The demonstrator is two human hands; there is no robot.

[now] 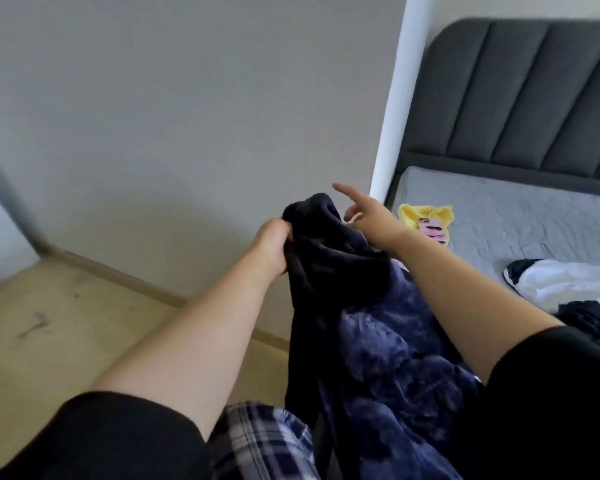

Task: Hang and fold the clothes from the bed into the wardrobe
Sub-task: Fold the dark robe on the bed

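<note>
Task stage: early to middle, judged from what lies on the bed (520,216). One garment is in hand, a dark navy fleece (371,327), held up off the bed in front of the person, beside the mattress edge and over the floor (66,327). The left hand (274,245) grips the upper edge of the fleece with fingers curled into the cloth. The right hand (364,216) is at the top of the same garment, forefinger stretched out straight; the other fingers seem to pinch a pale drawstring (352,219), though the blur makes this uncertain. Neither folded nor hung yet; the person looks to be sorting out its top end. Left to do: a yellow garment (409,214) lies near the head of the bed with a pink phone (433,232) on it; a white garment (568,285) and a dark garment (589,320) lie together at the right edge, touching. Grey headboard (520,95) behind. White upright panel (394,98) between wall and bed, possibly a wardrobe side or door; cannot confirm. Hidden: the wardrobe interior, hangers and anything already stored are out of view, so the count of finished items is unknown. The fleece's lower part is cut off by the frame; whether it is trousers or a top is unclear. Right-side clothes run out of frame.
</note>
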